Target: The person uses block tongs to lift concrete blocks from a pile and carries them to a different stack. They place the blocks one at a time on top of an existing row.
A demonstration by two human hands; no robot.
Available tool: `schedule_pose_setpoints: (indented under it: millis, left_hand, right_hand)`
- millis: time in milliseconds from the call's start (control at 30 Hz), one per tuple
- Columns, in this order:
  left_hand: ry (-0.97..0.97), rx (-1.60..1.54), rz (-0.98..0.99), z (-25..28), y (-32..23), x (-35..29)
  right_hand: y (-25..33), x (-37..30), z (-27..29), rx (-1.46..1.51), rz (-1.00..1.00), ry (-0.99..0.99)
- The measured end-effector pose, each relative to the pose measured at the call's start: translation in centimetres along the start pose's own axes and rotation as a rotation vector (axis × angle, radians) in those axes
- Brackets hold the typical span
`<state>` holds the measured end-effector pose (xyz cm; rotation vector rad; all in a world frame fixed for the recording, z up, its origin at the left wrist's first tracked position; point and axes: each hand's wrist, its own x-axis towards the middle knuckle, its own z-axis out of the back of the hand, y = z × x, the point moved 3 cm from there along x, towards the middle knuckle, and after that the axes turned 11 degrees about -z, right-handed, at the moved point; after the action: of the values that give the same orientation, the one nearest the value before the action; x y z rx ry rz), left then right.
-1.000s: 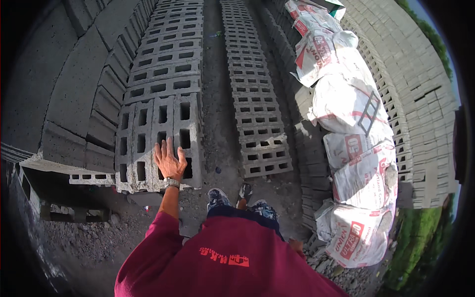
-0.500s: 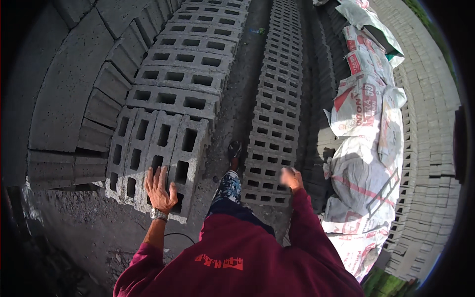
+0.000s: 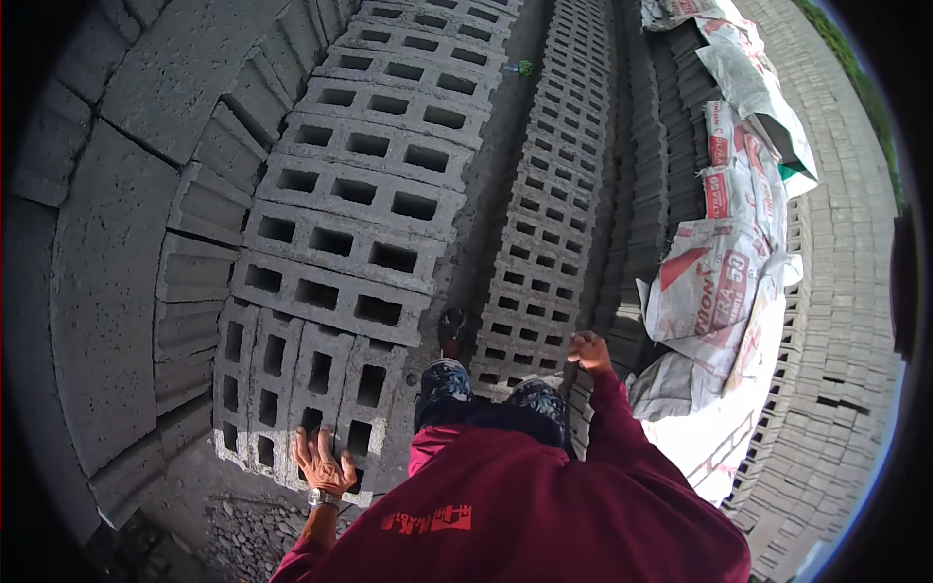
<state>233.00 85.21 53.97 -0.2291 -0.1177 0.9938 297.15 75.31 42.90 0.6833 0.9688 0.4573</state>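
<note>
My left hand [image 3: 324, 464] lies on the near end of a stack of grey hollow concrete blocks [image 3: 333, 394]. Its fingers are spread over the block tops beside their rectangular holes, and a metal watch [image 3: 323, 497] circles the wrist. My right hand [image 3: 589, 352] hangs in the air over the near right side of a narrower row of hollow blocks [image 3: 544, 243]. Its fingers are loosely curled in, and nothing shows between them. My shoe [image 3: 452, 325] is in the gap between the two rows.
Plain block faces [image 3: 107, 262] rise along the left. White and red cement bags [image 3: 714, 272] drape over a stack on the right, with more block rows [image 3: 836, 253] beyond. Loose gravel [image 3: 262, 534] lies at the lower left. A small green thing [image 3: 525, 68] is up the gap.
The view has moved forward along the rows, and a second leg now shows. My left hand stays on the blocks. My right hand, blurred before, has risen slightly and shows curled fingers.
</note>
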Motion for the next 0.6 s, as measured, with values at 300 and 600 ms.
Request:
schedule_pose_setpoints:
  millis: [300,600]
  left_hand:
    - [-0.129,-0.07,0.132,2.3,-2.0,2.4]
    - [-0.606,-0.171,0.253,7.3,-4.8,19.5]
  right_hand:
    - [-1.3,-1.4,6.4,-0.043,-0.554,-0.155]
    - [2.9,4.9,9.3,0.002,-0.506,-0.207]
